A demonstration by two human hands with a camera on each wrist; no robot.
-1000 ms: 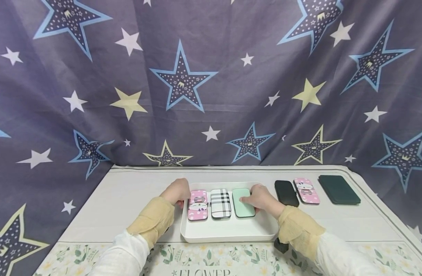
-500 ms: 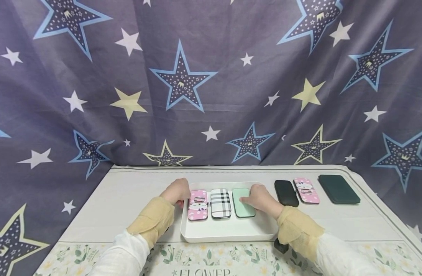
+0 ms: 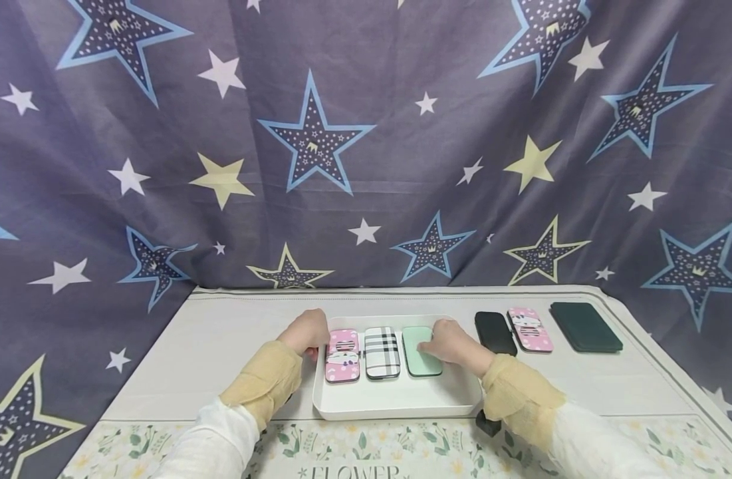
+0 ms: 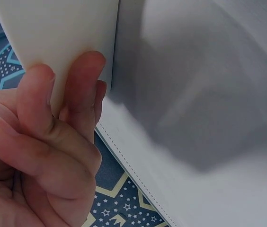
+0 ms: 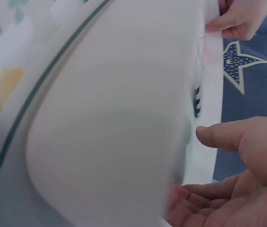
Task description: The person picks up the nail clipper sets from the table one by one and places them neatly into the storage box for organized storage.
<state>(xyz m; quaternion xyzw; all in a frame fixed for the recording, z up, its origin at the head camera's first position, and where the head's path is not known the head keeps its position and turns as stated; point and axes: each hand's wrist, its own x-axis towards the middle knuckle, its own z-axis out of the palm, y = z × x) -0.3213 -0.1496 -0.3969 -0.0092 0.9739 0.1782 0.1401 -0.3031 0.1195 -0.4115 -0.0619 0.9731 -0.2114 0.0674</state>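
Observation:
A shallow white tray (image 3: 395, 404) holds three small clasp cases in a row: a pink cartoon one (image 3: 342, 366) at left, a black-and-white plaid one (image 3: 381, 354) in the middle and a mint-green one (image 3: 418, 367) at right. My right hand (image 3: 458, 344) holds the mint case, thumb over its top and fingers at its right edge, partly hidden. At the tray's left rim, my left hand (image 3: 308, 331) grips the side. The left wrist view shows its curled fingers (image 4: 84, 80) against the tray's outer wall.
Right of the tray lie a black case (image 3: 495, 332), a second pink case (image 3: 530, 330) and a flat dark green item (image 3: 586, 327). A starry curtain (image 3: 366, 166) hangs behind the table. A small black object (image 3: 488, 424) shows under the right forearm.
The head view has shifted very slightly. Both hands, the tray and the cases keep their places, and the fingers below the right thumb show less than a second ago.

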